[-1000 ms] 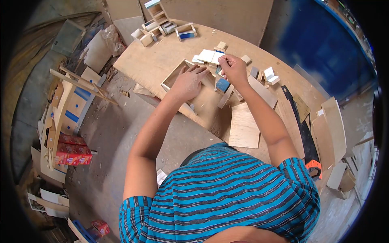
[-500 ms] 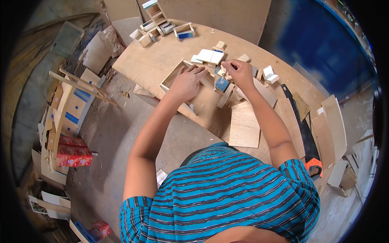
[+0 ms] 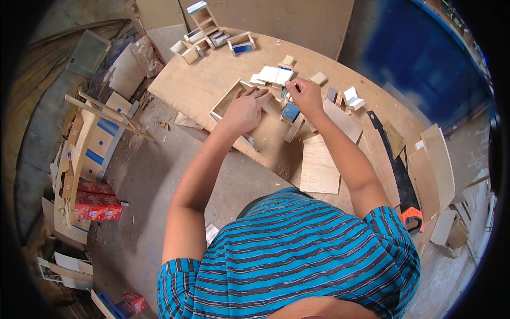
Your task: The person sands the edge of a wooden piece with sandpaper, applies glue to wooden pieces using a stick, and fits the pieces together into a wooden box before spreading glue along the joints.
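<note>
An open wooden frame (image 3: 219, 110), shallow like a tray, lies near the table's front edge. My left hand (image 3: 245, 110) rests over it, fingers stretched out towards the right. Just to the right, my right hand (image 3: 308, 98) is closed in a pinch; whatever is between thumb and finger is too small to make out. Below its fingers sits a small blue block (image 3: 290, 111) beside a short wood strip (image 3: 295, 127). White-topped wooden pieces (image 3: 275, 75) lie just beyond both hands. My left palm hides part of the frame.
Small wooden box pieces (image 3: 204, 32) stand at the table's far left. A plywood sheet (image 3: 320, 165) lies near my body. To the right is a handsaw (image 3: 396, 165) with an orange handle (image 3: 411, 219). Red packages (image 3: 97, 201) are at the left.
My right hand has shifted slightly left, with its fingers still pinched. My left hand stays in nearly the same place on the frame.
</note>
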Tool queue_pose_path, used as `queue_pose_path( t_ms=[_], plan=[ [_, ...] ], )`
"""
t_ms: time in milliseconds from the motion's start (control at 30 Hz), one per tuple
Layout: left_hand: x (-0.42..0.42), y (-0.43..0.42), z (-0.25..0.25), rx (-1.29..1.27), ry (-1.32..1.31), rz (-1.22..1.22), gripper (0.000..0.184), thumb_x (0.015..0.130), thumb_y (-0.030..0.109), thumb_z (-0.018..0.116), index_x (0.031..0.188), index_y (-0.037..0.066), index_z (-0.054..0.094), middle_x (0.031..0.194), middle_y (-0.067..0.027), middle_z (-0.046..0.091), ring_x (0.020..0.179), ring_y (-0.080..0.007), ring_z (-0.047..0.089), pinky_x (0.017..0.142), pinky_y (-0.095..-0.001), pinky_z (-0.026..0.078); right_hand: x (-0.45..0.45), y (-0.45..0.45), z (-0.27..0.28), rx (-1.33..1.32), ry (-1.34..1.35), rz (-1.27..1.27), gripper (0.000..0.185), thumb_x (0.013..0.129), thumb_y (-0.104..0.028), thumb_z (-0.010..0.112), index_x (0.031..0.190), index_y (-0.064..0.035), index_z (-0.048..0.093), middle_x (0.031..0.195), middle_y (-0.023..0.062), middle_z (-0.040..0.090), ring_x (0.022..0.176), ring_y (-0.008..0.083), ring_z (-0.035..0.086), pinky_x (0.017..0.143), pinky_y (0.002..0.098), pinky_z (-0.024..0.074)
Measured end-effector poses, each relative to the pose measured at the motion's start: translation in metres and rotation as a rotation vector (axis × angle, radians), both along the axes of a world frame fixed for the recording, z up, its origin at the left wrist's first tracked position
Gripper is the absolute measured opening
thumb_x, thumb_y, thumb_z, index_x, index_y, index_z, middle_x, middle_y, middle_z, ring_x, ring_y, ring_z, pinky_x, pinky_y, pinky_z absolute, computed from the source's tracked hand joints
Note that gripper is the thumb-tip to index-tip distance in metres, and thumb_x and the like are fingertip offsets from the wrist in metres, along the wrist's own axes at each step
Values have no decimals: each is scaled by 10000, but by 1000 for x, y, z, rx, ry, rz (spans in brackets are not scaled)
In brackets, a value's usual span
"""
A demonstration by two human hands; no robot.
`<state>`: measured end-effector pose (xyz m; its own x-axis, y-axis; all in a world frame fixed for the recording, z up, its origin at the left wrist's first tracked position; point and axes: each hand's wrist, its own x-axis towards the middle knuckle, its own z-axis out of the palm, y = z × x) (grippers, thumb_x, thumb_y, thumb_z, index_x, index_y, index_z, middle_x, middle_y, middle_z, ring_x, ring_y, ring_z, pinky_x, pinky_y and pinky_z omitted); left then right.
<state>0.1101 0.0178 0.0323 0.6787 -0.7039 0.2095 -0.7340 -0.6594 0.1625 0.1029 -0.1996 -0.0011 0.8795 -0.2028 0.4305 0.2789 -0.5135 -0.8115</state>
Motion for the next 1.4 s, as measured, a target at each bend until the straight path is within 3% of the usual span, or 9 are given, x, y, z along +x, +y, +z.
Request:
queue_pose_path(
  t_ms=[100, 700, 800, 900, 933, 1133, 1233, 1333, 1400],
  plan=[
    [-1, 0, 1, 3, -5, 3, 511, 842, 40, 497, 1345, 118, 533, 1435, -71, 495, 1355, -319, 415, 1113, -559, 304, -3, 4, 10, -23, -33, 25, 279, 909, -251, 651, 767, -11, 655, 523, 34, 561, 450, 76, 508, 452, 272, 385],
    [2, -1, -3, 0, -6, -2, 546, 819, 41, 508, 1359, 118, 524, 1442, -65, 489, 1364, -315, 407, 1115, -570, 299, -8, 15, 36, 214, 24, 143, 284, 900, -262, 696, 763, -18, 646, 569, 4, 579, 465, 42, 502, 444, 208, 398],
    [1, -2, -1, 13, 0, 3, 593, 796, 22, 542, 1379, 120, 506, 1447, -79, 482, 1362, -321, 402, 1128, -506, 306, -9, 10, 46, 189, -85, 80, 318, 890, -301, 679, 771, -7, 661, 550, 55, 604, 473, 87, 552, 471, 268, 411],
    [2, -1, -3, 16, -3, 0, 594, 795, 19, 541, 1379, 122, 506, 1449, -78, 480, 1361, -323, 404, 1127, -508, 307, -18, -1, 61, 61, -59, 23, 327, 891, -307, 672, 772, -4, 653, 547, 63, 591, 485, 110, 554, 488, 291, 414],
    [2, 0, -2, 11, -3, 0, 591, 795, 19, 540, 1376, 121, 508, 1446, -79, 483, 1360, -323, 406, 1126, -508, 309, -12, -7, 52, -15, -54, -3, 324, 898, -313, 651, 787, -9, 649, 552, 106, 573, 485, 180, 549, 504, 333, 414],
    [-1, 0, 2, 9, 1, -2, 574, 797, 17, 538, 1361, 118, 519, 1425, -84, 502, 1355, -329, 412, 1117, -519, 318, -9, -7, 15, -118, 3, 65, 287, 926, -307, 584, 847, -41, 656, 602, 183, 573, 545, 326, 570, 530, 401, 421],
    [-1, 2, 0, -14, 3, -10, 572, 798, 16, 539, 1360, 119, 520, 1418, -88, 508, 1354, -329, 414, 1115, -524, 319, -10, -4, 9, -174, -64, 96, 273, 932, -305, 573, 880, -51, 659, 624, 186, 589, 573, 351, 583, 541, 419, 429],
    [-2, 2, 2, -6, -3, -8, 571, 800, 16, 539, 1360, 123, 521, 1419, -91, 506, 1353, -329, 415, 1115, -521, 319, -17, -3, 18, -210, -62, 125, 299, 948, -315, 570, 913, -32, 657, 648, 175, 580, 560, 278, 542, 567, 362, 435],
    [-2, 2, 2, -3, -11, -8, 568, 802, 17, 539, 1359, 124, 523, 1422, -91, 504, 1353, -328, 416, 1116, -517, 319, -21, -2, 24, -211, -65, 124, 279, 935, -310, 580, 897, -45, 661, 639, 184, 590, 575, 333, 570, 550, 402, 433]
  ],
)
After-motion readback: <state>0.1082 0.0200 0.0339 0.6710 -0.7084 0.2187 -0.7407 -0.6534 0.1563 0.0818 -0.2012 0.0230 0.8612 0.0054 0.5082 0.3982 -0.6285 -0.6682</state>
